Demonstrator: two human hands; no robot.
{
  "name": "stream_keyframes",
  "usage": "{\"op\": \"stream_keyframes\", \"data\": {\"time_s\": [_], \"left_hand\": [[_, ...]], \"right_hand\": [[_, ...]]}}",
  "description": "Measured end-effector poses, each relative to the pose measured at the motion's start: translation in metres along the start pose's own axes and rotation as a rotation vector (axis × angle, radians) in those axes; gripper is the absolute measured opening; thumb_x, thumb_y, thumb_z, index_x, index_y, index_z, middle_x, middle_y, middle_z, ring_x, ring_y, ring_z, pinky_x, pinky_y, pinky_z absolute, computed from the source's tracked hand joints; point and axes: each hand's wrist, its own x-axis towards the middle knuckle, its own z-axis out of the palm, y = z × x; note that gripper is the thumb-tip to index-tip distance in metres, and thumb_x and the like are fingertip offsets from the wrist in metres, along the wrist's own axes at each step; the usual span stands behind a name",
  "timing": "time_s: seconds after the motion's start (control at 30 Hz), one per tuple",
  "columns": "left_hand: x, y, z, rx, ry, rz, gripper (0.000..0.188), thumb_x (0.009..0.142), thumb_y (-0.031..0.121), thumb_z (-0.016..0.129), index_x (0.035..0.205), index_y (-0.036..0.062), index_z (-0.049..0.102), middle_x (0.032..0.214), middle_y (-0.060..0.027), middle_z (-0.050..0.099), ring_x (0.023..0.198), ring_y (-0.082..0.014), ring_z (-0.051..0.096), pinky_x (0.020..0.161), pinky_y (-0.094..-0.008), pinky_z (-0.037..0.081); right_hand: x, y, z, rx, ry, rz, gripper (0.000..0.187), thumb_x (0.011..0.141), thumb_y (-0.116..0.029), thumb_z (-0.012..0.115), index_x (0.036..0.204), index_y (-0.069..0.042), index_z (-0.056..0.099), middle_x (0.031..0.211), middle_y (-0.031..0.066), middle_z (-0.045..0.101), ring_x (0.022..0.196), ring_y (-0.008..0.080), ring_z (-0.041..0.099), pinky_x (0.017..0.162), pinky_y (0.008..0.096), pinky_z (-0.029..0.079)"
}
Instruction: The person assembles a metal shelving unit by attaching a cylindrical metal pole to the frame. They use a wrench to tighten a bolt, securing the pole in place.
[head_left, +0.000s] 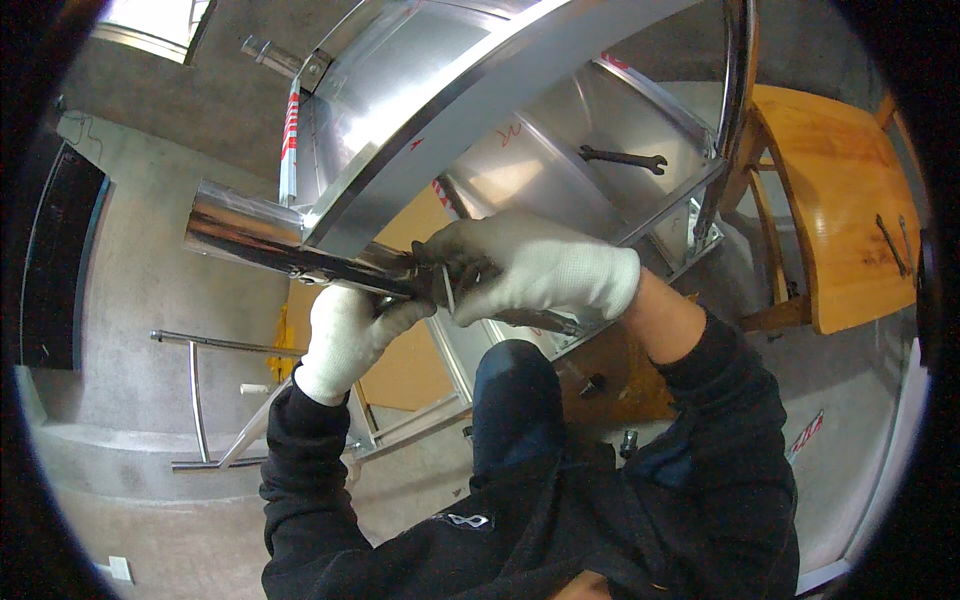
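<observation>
A shiny round metal leg (245,225) sticks out to the left from the frame of an upturned stainless-steel unit (385,185). My left hand (345,340), in a white glove with a soiled dark fingertip area, is closed on the underside of this leg near its right end. My right hand (540,270), also gloved and darkened at the fingers, is closed beside that end. A dark wrench (545,321) shows beneath the right palm, its jaw pointing right. The fingers hide where the two hands meet at the leg.
Another open-end wrench (625,158) lies on the unit's steel sheet. At the right stands a wooden chair (835,210) with tools (890,245) on its seat. A tubular metal frame (198,400) stands at the left. Small dark fittings (628,443) lie on the floor near my knee.
</observation>
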Motion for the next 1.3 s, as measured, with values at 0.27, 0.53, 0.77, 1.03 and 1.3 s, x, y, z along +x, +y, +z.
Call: {"op": "stream_keyframes", "data": {"time_s": [0.27,0.53,0.77,1.03,1.3], "left_hand": [[-0.001,0.0,-0.001,0.094,0.032,0.029,0.036,0.078,0.015,0.08,0.106,-0.0001,0.063,0.096,-0.0129,0.07,0.086,-0.0212,0.07,0.077,-0.0313,0.055],[0.0,-0.007,0.001,0.007,0.054,0.048,0.037,0.078,0.015,0.081,0.105,0.0003,0.061,0.094,-0.0115,0.068,0.086,-0.0209,0.069,0.077,-0.032,0.055],[0.0,-0.005,0.002,-0.036,0.014,0.002,0.037,0.078,0.014,0.081,0.107,0.0002,0.061,0.097,-0.0113,0.069,0.088,-0.0205,0.068,0.08,-0.0313,0.054],[-0.002,0.005,-0.001,-0.012,-0.018,-0.046,0.031,0.079,0.011,0.08,0.104,-0.0001,0.066,0.099,-0.0107,0.071,0.09,-0.0186,0.068,0.082,-0.0309,0.055],[0.0,0.007,0.001,-0.017,-0.01,-0.034,0.028,0.079,0.011,0.079,0.102,0.0012,0.068,0.098,-0.0104,0.071,0.088,-0.0192,0.069,0.081,-0.0309,0.055]], "right_hand": [[0.001,0.01,0.009,-0.046,0.028,-0.067,0.038,0.081,-0.024,0.072,0.11,-0.003,0.06,0.096,0.0195,0.066,0.093,0.0365,0.065,0.079,0.0413,0.051],[0.001,0.025,0.029,-0.47,0.335,-0.335,0.033,0.082,-0.02,0.072,0.111,-0.006,0.064,0.087,0.0111,0.062,0.079,0.0299,0.063,0.069,0.0384,0.052],[0.005,0.022,0.029,-0.772,0.42,-0.44,0.015,0.08,-0.015,0.065,0.093,-0.007,0.065,0.083,0.0088,0.058,0.081,0.0282,0.063,0.069,0.0398,0.051],[-0.003,0.021,0.029,-0.012,0.695,0.11,0.015,0.084,-0.007,0.068,0.097,-0.001,0.066,0.095,0.0128,0.067,0.083,0.0196,0.068,0.073,0.0316,0.054],[0.001,0.023,0.033,-0.005,0.562,-0.045,0.025,0.081,-0.011,0.072,0.102,0.001,0.066,0.093,0.0122,0.069,0.083,0.018,0.069,0.077,0.0303,0.055]]}}
